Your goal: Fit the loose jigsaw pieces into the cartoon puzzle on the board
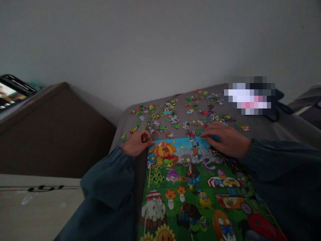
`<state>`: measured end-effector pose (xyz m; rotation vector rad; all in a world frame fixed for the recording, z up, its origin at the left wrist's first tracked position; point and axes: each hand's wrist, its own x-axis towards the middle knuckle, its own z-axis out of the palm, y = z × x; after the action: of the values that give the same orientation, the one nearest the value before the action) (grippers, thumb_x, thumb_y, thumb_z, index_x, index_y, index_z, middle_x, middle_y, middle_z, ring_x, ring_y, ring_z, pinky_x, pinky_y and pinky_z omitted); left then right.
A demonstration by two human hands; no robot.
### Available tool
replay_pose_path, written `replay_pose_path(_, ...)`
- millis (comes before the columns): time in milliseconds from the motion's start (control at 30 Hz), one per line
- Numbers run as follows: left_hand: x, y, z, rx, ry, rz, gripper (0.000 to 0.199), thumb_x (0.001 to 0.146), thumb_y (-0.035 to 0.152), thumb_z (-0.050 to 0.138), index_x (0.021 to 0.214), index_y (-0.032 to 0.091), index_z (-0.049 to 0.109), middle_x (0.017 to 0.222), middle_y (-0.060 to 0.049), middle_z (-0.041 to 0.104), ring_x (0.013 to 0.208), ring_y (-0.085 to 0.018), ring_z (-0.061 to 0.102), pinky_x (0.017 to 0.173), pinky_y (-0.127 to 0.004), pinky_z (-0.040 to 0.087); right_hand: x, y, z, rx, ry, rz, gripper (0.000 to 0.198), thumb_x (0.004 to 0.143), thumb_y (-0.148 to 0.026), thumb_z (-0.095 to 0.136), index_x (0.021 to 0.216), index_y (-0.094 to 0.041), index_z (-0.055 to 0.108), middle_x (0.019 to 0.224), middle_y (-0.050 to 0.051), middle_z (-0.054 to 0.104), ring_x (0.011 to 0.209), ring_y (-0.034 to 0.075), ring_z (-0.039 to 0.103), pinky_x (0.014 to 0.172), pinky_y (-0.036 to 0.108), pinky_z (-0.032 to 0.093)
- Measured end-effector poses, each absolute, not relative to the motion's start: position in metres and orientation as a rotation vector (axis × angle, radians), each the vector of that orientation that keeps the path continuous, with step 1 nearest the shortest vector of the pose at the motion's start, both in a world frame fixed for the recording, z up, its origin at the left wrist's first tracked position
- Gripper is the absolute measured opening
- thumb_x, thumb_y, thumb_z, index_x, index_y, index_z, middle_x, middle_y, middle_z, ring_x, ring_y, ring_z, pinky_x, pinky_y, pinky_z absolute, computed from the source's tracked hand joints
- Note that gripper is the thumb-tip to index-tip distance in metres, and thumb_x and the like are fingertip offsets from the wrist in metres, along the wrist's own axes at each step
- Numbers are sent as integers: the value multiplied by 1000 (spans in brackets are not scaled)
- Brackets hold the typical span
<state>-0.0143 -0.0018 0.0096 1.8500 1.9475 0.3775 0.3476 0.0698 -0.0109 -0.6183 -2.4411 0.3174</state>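
Note:
A largely assembled jigsaw puzzle lies in front of me, with cartoon plants and zombies on green and a blue strip along its far edge. At its far left corner is my left hand, thumb and forefinger curled together around a small greenish puzzle piece. My right hand reaches over the far right part of the puzzle. Its fingers are pressed together at the blue edge, and what they pinch is hidden. A reddish piece lies at the far edge between the hands.
Many loose puzzle pieces are scattered over the grey cloth beyond the puzzle. A blurred-out item with dark straps sits at the back right. To the left stands a brown cabinet with a lit screen on top. A wall rises behind.

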Motion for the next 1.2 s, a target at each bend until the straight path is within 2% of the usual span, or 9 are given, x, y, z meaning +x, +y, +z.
replay_pose_path(33, -17, 0, 8, 1864, 1993, 401, 29, 81, 47, 69, 90, 20, 63, 71, 1, 58, 66, -18, 57, 61, -30, 46, 348, 70, -11, -622, -2444, 321, 21, 93, -19, 52, 95, -22, 73, 89, 6, 74, 90, 23, 67, 84, 40, 54)
replay_pose_path(100, -22, 4, 5, 1902, 2088, 466, 28, 87, 42, 64, 102, 20, 66, 95, -6, 67, 90, -23, 63, 81, -38, 51, 348, 70, -11, -641, -2452, 331, 21, 93, -19, 52, 96, -21, 73, 90, 6, 74, 91, 23, 66, 85, 41, 54)
replay_pose_path(167, -26, 7, 1, 1935, 2162, 521, 34, 88, 38, 65, 116, 20, 65, 123, -11, 64, 118, -30, 58, 102, -47, 45, 348, 70, -12, -663, -2463, 335, 21, 93, -19, 52, 97, -20, 73, 92, 7, 74, 93, 24, 66, 86, 42, 54)
replay_pose_path(233, -31, 10, -4, 1946, 2202, 534, 42, 86, 36, 70, 125, 21, 63, 135, -13, 59, 130, -34, 51, 111, -54, 38, 348, 70, -12, -670, -2478, 336, 22, 93, -18, 52, 97, -19, 73, 93, 7, 74, 94, 24, 66, 87, 42, 53)
replay_pose_path(333, -39, 13, -10, 1944, 2210, 534, 44, 90, 37, 71, 129, 20, 62, 131, -12, 62, 123, -33, 57, 107, -58, 44, 348, 70, -11, -667, -2489, 350, 22, 92, -16, 52, 98, -19, 73, 94, 8, 74, 93, 24, 65, 87, 43, 53)
replay_pose_path(467, -56, 18, -8, 1948, 2230, 635, 39, 98, 36, 63, 131, 17, 58, 129, -11, 63, 112, -26, 64, 95, -49, 55, 348, 70, -8, -661, -2492, 370, 23, 92, -15, 52, 99, -20, 74, 95, 7, 74, 94, 24, 65, 88, 42, 52)
replay_pose_path(933, -131, -1, 16, 1782, 2661, 645, 36, 98, 38, 62, 127, 17, 61, 130, -10, 61, 113, -28, 63, 94, -48, 56, 347, 70, -11, -649, -2485, 400, 23, 92, -15, 52, 98, -18, 74, 93, 9, 73, 92, 25, 63, 86, 44, 52)
replay_pose_path(1200, -105, 6, 3, 1872, 2431, 368, 33, 98, 37, 63, 123, 16, 63, 124, -10, 64, 105, -24, 66, 90, -44, 58, 346, 70, -9, -671, -2512, 419, 23, 92, -15, 52, 98, -19, 74, 93, 8, 73, 92, 25, 63, 88, 44, 52)
